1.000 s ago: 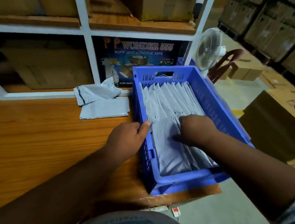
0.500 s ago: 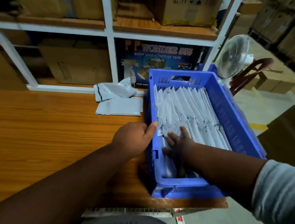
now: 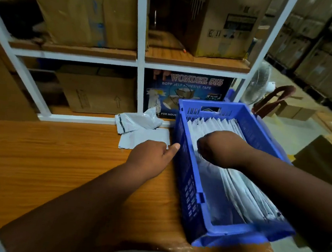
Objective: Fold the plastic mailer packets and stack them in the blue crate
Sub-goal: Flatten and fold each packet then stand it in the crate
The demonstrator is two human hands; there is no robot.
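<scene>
Crate [image 3: 183, 179] sits at the table's [image 3: 58, 167] right edge, near corner hanging past it, packed with folded mailers [image 3: 241, 191] standing on edge. Right hand [image 3: 217, 147] is down among them, fingers curled; can't tell if it pinches one. Left hand [image 3: 154, 156] rests just outside the crate's left wall, fingers loosely bent, thumb out, holding nothing. Two loose mailers [image 3: 141, 130] lie far left of the crate. Risk: pushing hard on the stack could tip the overhanging crate off.

Left hand [image 3: 152, 156] off crate rim [image 3: 181, 147], toward mailers [image 3: 141, 130]
</scene>
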